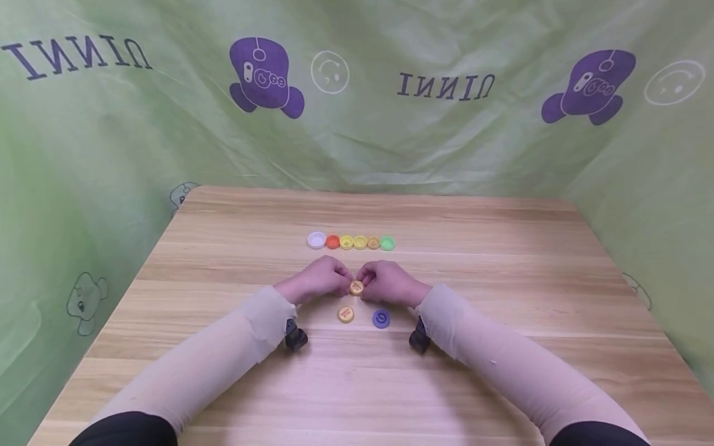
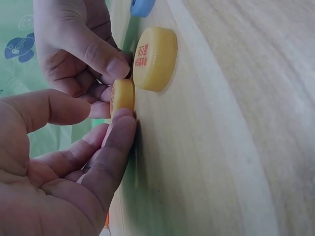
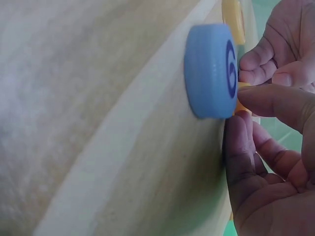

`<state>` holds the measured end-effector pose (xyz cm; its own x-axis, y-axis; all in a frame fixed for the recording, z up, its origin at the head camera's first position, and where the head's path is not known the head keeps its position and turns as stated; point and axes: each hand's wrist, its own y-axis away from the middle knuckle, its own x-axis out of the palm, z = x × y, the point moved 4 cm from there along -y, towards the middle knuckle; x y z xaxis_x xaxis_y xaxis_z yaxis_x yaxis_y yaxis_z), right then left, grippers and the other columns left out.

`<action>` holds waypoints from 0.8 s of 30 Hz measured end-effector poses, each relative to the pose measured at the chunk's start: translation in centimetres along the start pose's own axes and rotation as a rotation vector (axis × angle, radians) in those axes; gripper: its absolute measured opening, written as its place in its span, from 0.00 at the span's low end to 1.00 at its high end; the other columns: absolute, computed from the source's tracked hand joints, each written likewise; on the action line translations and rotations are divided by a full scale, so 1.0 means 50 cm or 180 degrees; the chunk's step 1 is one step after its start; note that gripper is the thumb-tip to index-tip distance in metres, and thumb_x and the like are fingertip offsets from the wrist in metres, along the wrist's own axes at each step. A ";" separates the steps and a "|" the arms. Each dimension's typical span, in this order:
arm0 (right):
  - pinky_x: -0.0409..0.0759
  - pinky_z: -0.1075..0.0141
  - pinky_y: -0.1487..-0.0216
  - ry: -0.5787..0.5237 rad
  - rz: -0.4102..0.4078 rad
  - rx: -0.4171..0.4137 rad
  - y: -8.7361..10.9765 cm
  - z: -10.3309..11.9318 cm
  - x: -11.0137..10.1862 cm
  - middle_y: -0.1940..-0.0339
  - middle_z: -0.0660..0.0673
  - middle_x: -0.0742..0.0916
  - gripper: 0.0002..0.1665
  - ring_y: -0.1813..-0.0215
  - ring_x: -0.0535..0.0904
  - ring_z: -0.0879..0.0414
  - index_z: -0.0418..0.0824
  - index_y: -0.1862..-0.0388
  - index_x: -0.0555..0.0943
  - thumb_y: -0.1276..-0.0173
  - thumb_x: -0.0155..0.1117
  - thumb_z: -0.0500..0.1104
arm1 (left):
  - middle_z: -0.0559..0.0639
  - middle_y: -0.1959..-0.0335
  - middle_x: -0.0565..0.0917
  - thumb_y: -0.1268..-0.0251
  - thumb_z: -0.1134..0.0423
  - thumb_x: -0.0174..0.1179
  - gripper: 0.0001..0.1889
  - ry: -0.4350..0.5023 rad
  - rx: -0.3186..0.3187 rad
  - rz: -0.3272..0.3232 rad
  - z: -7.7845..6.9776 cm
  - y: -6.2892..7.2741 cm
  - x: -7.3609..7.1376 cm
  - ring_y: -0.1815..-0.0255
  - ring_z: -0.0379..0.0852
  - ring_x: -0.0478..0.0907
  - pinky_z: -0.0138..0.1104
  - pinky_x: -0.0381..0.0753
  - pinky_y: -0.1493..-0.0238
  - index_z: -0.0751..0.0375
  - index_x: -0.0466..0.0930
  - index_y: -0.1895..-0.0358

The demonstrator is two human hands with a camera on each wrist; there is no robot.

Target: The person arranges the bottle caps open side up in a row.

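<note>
A small yellow bottle cap [image 1: 357, 287] with red print lies on the table between the two hands. My left hand [image 1: 326, 277] comes from the left and touches its rim with a fingertip, while the thumb stands apart in the left wrist view. Opposite, my right hand [image 1: 393, 282] pinches the same cap between thumb and finger; the blue cap partly hides this in the right wrist view. Closer to me are a second yellow cap [image 2: 155, 59] with red print and a blue cap [image 3: 210, 71] with a dark mark, neither of them held.
Beyond the hands, several caps stand in a side-by-side row: a white cap [image 1: 317, 240] and a red cap [image 1: 333, 241] on the left, yellowish ones mid-row, a green cap [image 1: 387, 243] at the right end. A green printed cloth [image 1: 357, 148] hangs around the wooden table [image 1: 474, 229].
</note>
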<state>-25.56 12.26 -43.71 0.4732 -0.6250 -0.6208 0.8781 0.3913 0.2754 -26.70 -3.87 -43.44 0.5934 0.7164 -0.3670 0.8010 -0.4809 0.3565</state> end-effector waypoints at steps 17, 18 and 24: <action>0.83 0.66 0.56 0.0022 -0.0253 -0.0068 -0.007 -0.010 -0.002 0.65 0.48 0.86 0.12 0.61 0.81 0.56 0.36 0.58 0.84 0.39 0.75 0.34 | 0.61 0.54 0.87 0.34 0.75 0.59 0.13 0.0146 -0.0030 -0.0149 -0.006 -0.019 0.003 0.58 0.47 0.83 0.36 0.86 0.52 0.77 0.83 0.49; 0.83 0.66 0.55 0.0042 -0.0302 -0.0093 -0.007 -0.009 -0.003 0.65 0.48 0.86 0.12 0.61 0.82 0.56 0.36 0.57 0.84 0.39 0.75 0.35 | 0.61 0.54 0.86 0.34 0.76 0.59 0.13 0.0153 -0.0024 -0.0156 -0.007 -0.020 0.002 0.58 0.47 0.83 0.36 0.86 0.52 0.77 0.83 0.48; 0.85 0.65 0.54 -0.0176 -0.0545 -0.0109 -0.005 -0.011 -0.017 0.62 0.46 0.87 0.12 0.59 0.83 0.55 0.34 0.53 0.83 0.33 0.72 0.37 | 0.64 0.51 0.85 0.30 0.76 0.58 0.14 0.0456 -0.0045 -0.0201 -0.006 -0.029 0.001 0.56 0.49 0.83 0.37 0.86 0.49 0.78 0.80 0.45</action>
<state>-26.21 13.08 -43.64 0.3210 -0.7203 -0.6149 0.9437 0.2982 0.1433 -27.85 -2.98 -43.75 0.5237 0.8103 -0.2630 0.8347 -0.4262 0.3489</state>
